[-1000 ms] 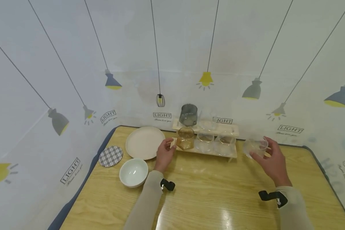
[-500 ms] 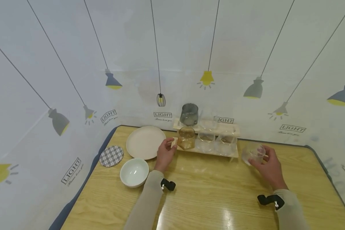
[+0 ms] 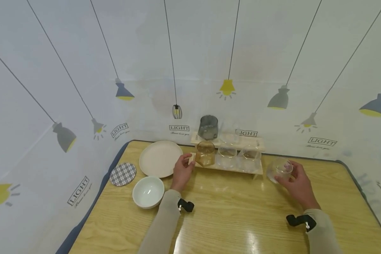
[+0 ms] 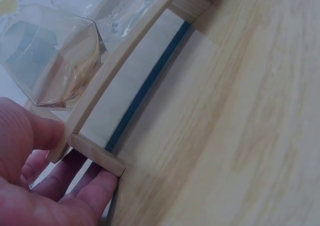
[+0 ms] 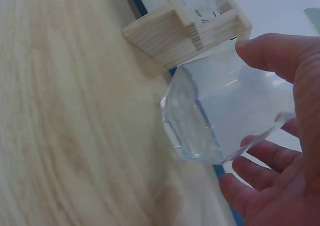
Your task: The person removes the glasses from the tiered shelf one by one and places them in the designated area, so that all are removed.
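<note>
Here | clear glass [image 5: 220, 108] in right hand [image 3: 298, 185] | rack end [image 4: 96, 153] in left hand [image 3: 182, 173]

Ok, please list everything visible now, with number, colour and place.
table: 1, yellowish wood, across the foreground
rack: 1, pale wood, back of table
dark glass: 1, grey, rack's upper left
amber glass: 1, amber, rack's lower left
clear glasses: 2, colourless, rack's lower right; perhaps another, faint, above
separate glass: 1, colourless, right of rack
plate: 1, cream, left of rack
bowl: 1, pale green, nearer than plate
coaster: 1, checked white, left of plate
lamp and LIGHT prints: several, mixed colours, on wall
left hand: 1, gripping rack's left end
right hand: 1, holding separate glass
sleeves: 2, beige, both arms
wrist mounts: 2, black, over sleeves
</note>
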Tool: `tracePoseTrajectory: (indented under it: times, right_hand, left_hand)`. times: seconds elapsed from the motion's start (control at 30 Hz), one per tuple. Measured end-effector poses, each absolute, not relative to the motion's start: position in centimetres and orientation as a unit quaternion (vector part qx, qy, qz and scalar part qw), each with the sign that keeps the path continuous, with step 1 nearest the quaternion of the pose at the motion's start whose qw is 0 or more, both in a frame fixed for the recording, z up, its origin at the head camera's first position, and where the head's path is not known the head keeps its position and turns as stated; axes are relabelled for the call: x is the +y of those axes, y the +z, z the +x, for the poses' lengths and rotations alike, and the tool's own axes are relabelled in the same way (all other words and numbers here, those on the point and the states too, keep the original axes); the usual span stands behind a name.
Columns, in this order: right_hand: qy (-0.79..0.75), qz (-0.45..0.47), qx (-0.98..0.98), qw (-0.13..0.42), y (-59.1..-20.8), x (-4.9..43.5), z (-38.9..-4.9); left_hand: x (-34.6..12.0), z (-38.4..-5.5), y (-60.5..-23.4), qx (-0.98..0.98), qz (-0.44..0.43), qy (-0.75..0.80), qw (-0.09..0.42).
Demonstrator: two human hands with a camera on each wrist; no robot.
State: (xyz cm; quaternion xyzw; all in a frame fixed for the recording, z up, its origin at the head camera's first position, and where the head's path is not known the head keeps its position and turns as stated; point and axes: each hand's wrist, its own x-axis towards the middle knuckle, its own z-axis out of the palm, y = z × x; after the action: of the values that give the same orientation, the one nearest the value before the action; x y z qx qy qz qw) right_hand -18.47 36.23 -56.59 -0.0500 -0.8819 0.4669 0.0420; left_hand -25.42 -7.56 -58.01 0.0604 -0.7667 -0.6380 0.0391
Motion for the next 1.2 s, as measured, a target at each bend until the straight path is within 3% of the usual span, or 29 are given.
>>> tracePoseTrajectory:
  times: [0.13,0.37,0.7,1.2]
  right_hand:
    - [0.467,-0.046,-0.882,0.047,-55.9,36.1,-18.2]
    - [0.461,-0.037,-0.878,0.122,-53.3,35.3,-17.7]
    - [0.477,-0.011,-0.859,0.183,-49.1,31.9,-19.6]
    - [0.483,0.068,-0.849,0.203,-47.1,26.4,-23.5]
  left_hand:
    - [-7.6,-25.2,-58.1,-0.768,0.066,-0.636,0.034]
    - [-7.6,-24.9,-57.9,-0.763,0.063,-0.642,0.029]
    - [-7.6,-25.4,-57.9,-0.771,0.058,-0.634,0.034]
    - [-7.6,-25.5,-57.7,-0.770,0.057,-0.635,0.030]
